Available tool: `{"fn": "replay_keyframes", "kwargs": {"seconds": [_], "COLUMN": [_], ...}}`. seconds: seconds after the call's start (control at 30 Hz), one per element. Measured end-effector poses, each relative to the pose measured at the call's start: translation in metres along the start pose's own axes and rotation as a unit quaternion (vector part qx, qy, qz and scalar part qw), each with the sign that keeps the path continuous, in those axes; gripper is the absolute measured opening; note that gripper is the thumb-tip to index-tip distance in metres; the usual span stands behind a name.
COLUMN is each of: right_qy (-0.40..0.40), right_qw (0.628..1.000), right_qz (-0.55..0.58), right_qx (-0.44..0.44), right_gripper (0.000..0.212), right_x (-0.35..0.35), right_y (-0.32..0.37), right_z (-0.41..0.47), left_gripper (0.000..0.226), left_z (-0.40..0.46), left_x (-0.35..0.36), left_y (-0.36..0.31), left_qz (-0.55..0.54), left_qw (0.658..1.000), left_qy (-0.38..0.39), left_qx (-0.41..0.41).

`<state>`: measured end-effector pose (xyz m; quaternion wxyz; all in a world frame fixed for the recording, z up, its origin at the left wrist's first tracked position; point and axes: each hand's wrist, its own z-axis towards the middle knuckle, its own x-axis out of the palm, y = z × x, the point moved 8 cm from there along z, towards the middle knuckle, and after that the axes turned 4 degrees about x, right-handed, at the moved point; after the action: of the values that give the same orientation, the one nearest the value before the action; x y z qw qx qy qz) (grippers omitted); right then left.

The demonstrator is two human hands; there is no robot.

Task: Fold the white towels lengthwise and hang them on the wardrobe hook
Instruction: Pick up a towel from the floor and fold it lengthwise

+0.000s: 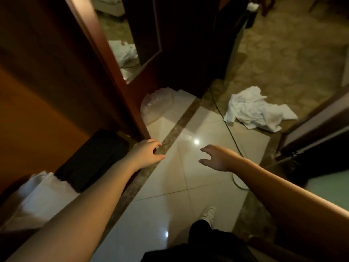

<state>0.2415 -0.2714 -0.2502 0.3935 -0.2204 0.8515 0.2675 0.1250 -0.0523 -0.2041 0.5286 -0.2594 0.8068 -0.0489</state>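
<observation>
We hold both hands out over the tiled floor (170, 182), neither carrying anything. Our left hand (146, 153) has loosely curled fingers with nothing between them; our right hand (215, 157) is spread, fingers apart. The two hands are well apart from each other.

One crumpled white towel (255, 110) lies on the patterned carpet (292, 59) just past the far edge of the tiles, to the right. A second white cloth (41, 193), perhaps another towel, sits low at the left by the wardrobe (37, 91). No hook is in view.

We judge this the fetching step: nothing is folded yet. Next we must step forward, stoop and gather the towel by an edge.

In the way: a dark cable (229, 129) trails across the tiles beside the towel, a clear plastic bag (156, 104) rests at the foot of the mirrored door (120, 53), and our white shoe (207, 214) stands near.
</observation>
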Motion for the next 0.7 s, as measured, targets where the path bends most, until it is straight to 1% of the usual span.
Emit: {"fn": "replay_keyframes", "kwargs": {"seconds": [0.07, 0.23, 0.47, 0.57, 0.7], "right_qy": [0.014, 0.032, 0.072, 0.079, 0.076], "right_qw": [0.999, 0.995, 0.978, 0.969, 0.953], "right_qz": [0.012, 0.004, 0.023, 0.043, 0.086], "right_qx": [0.028, 0.091, 0.192, 0.229, 0.282], "right_gripper": [0.067, 0.064, 0.059, 0.055, 0.050], "right_x": [-0.007, -0.017, -0.028, -0.045, -0.073], "right_y": [-0.048, -0.131, -0.237, -0.278, -0.335], "right_z": [0.012, 0.034, 0.081, 0.113, 0.168], "left_gripper": [0.063, 0.060, 0.058, 0.056, 0.055], "left_z": [0.045, 0.121, 0.242, 0.305, 0.408], "left_x": [0.005, 0.014, 0.025, 0.021, 0.010], "left_y": [-0.030, -0.077, -0.125, -0.140, -0.157], "left_qz": [0.030, 0.085, 0.063, 0.063, 0.056], "left_qw": [0.999, 0.994, 0.990, 0.987, 0.983], "left_qy": [0.019, 0.054, 0.122, 0.140, 0.165], "left_qx": [0.015, 0.036, 0.043, 0.048, 0.061]}}
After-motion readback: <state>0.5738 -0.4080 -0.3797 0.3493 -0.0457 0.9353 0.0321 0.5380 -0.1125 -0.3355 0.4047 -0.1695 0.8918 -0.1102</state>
